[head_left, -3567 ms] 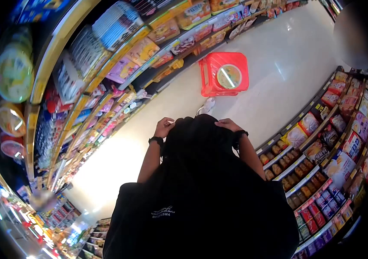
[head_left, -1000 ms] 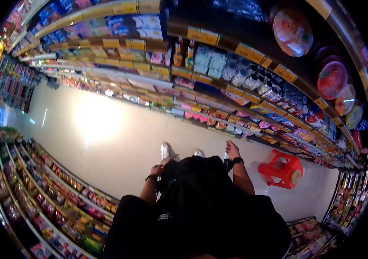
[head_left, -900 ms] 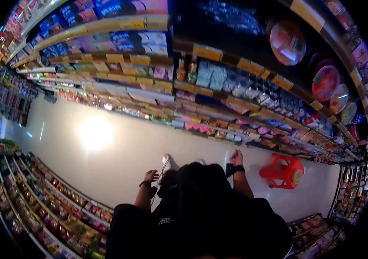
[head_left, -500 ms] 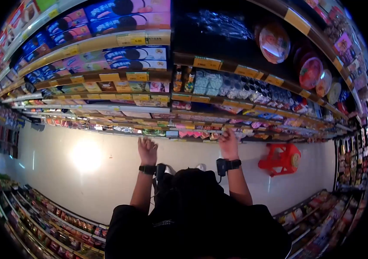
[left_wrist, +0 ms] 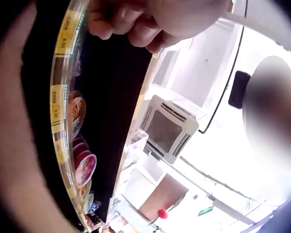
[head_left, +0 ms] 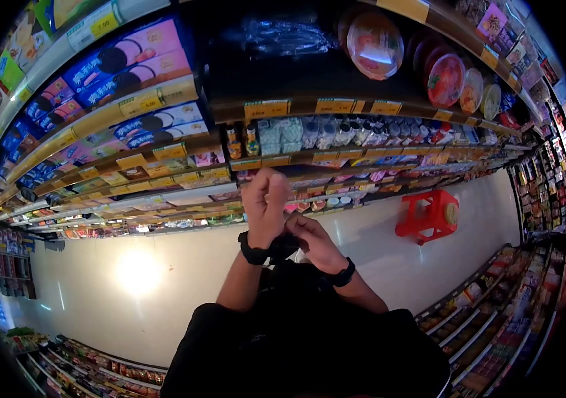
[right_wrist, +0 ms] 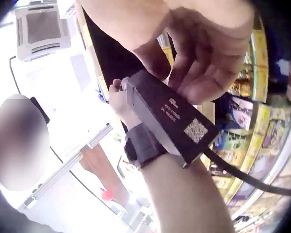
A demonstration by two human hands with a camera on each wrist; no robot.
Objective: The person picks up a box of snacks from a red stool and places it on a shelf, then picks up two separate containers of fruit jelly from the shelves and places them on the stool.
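In the head view my left hand point(head_left: 266, 209) is raised in front of the shelves, its fingers curled in a fist. The left wrist view shows those bent fingers point(left_wrist: 131, 24) with no object among them. A black box point(right_wrist: 177, 116) with a QR code sits strapped to the left wrist by a dark band point(right_wrist: 143, 143). My right hand point(head_left: 315, 244) is beside that wrist; in the right wrist view its thumb and bent fingers point(right_wrist: 199, 85) grip the box's upper end. The box's far side is hidden.
Shelves point(head_left: 296, 106) of packaged snacks run across the front, with lidded bowls point(head_left: 376, 50) and cookie boxes point(head_left: 124, 60). A red stool point(head_left: 429, 215) stands on the floor point(head_left: 190, 285) at right. More shelves point(head_left: 495, 318) are behind at lower right.
My hands were apart over the floor. My left hand has moved right and up and curled, and my right hand has come left to its wrist. The shelves appear larger.
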